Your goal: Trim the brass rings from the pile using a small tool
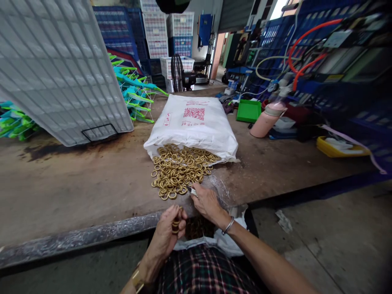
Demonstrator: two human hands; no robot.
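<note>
Several brass-coloured rings are gripped in my left hand [171, 226], just off the table's front edge. My right hand [208, 201] is closed around a small dark-tipped tool with a pale part [192, 190], perhaps a blade; its kind is hard to make out. That tool's tip points at the near right side of a heap of brass rings [179, 173] on the table. The heap spills from the mouth of a white woven sack [196, 120] printed in red. Below my hands, an open white bag [226, 241] at my lap holds a dark mass of rings, partly hidden.
A large white plastic crate [67, 73] stands tilted at left, beside green and blue plastic parts [134, 90]. To the right are a green tray [248, 110], a pink bottle [266, 120] and a yellow tray [339, 148]. The wooden table's [92, 179] front edge is wrapped in film.
</note>
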